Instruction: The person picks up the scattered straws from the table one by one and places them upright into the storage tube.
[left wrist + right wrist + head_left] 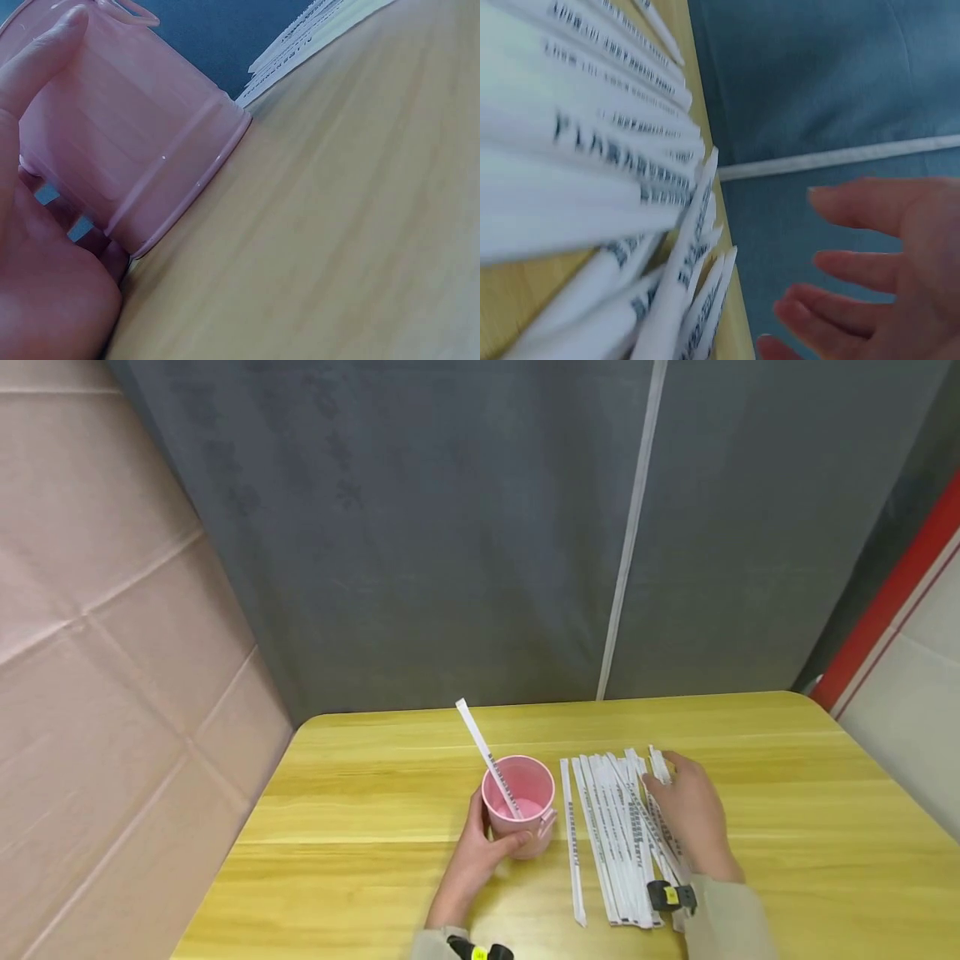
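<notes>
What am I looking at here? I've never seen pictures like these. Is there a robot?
No robot: these are a person's two bare hands. The widest picture comes from a camera worn on the head, looking forward and down. The other two come from cameras on the wrists, each seeing its own hand up close.

On the wooden table, the left hand grips a pink cup with one slim wrapped stick leaning in it. To the cup's right lie many more white wrapped sticks, perhaps straws. The right hand is beside them, and it seems to hold nothing.
</notes>
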Demonstrator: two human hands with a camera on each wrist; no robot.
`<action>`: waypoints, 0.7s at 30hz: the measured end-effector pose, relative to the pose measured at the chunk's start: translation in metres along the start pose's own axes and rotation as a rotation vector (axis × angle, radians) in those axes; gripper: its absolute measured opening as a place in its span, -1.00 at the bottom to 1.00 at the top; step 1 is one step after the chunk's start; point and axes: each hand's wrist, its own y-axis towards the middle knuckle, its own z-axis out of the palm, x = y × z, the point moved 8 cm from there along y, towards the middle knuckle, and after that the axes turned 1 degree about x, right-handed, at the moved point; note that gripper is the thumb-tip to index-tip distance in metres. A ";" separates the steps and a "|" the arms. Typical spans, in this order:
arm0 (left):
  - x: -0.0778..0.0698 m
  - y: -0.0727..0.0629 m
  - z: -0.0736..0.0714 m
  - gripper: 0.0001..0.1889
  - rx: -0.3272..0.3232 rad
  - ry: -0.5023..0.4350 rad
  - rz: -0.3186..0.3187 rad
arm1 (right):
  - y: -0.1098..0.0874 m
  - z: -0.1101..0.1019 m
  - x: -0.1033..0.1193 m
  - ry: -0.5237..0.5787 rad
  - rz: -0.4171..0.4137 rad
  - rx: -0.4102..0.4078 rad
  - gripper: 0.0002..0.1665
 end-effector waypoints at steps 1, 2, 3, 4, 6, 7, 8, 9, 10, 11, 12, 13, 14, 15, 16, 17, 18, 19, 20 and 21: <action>-0.001 0.000 0.000 0.01 0.000 -0.001 0.000 | 0.000 0.001 -0.003 -0.008 0.010 0.021 -0.27; 0.003 0.001 -0.001 0.01 -0.001 0.001 0.002 | 0.000 0.002 -0.006 -0.014 0.022 0.043 -0.24; 0.003 0.001 -0.001 0.01 -0.001 0.000 0.001 | 0.000 0.004 -0.008 -0.017 0.035 0.068 -0.21; 0.004 0.001 -0.001 0.01 0.000 -0.002 0.001 | -0.001 0.006 -0.011 -0.018 0.045 0.092 -0.18; 0.004 0.001 -0.001 0.02 -0.001 -0.004 -0.003 | -0.003 0.009 -0.015 -0.010 0.062 0.135 -0.14; 0.005 0.001 -0.001 0.02 0.000 -0.004 -0.004 | -0.003 0.011 -0.017 -0.009 0.067 0.150 -0.13; 0.005 0.001 -0.001 0.02 0.000 -0.002 -0.007 | -0.004 0.013 -0.020 -0.003 0.078 0.166 -0.13; 0.001 0.000 -0.001 0.02 0.003 -0.001 -0.011 | -0.005 0.014 -0.023 -0.002 0.086 0.174 -0.13; 0.001 0.000 -0.001 0.02 0.003 0.002 -0.012 | -0.005 0.015 -0.026 0.001 0.095 0.181 -0.15; 0.001 -0.001 -0.001 0.02 0.003 0.005 -0.014 | -0.006 0.016 -0.028 -0.002 0.099 0.185 -0.17; 0.001 -0.001 -0.001 0.02 0.003 0.007 -0.014 | -0.006 0.017 -0.030 -0.006 0.101 0.188 -0.20; 0.001 -0.001 -0.001 0.02 0.003 0.009 -0.015 | -0.005 0.017 -0.032 -0.013 0.099 0.190 -0.24; 0.000 -0.001 -0.001 0.02 0.002 0.011 -0.016 | -0.005 0.017 -0.033 -0.019 0.100 0.193 -0.28; 0.000 -0.001 -0.001 0.02 0.002 0.015 -0.016 | -0.005 0.017 -0.034 -0.027 0.100 0.196 -0.33; 0.000 -0.001 -0.001 0.03 0.002 0.016 -0.016 | -0.005 0.017 -0.036 -0.031 0.101 0.203 -0.38; 0.000 0.000 -0.001 0.03 0.001 0.017 -0.016 | -0.005 0.017 -0.036 -0.032 0.102 0.211 -0.43; 0.000 0.000 -0.001 0.03 0.002 0.017 -0.016 | -0.005 0.017 -0.037 -0.032 0.105 0.218 -0.48; 0.000 0.000 -0.001 0.03 0.002 0.018 -0.018 | -0.005 0.016 -0.038 -0.033 0.112 0.224 -0.52; 0.000 0.000 0.000 0.03 0.004 0.017 -0.016 | -0.006 0.016 -0.039 -0.033 0.122 0.231 -0.54; 0.000 0.000 0.000 0.03 0.005 0.017 -0.015 | -0.006 0.016 -0.040 -0.034 0.130 0.239 -0.55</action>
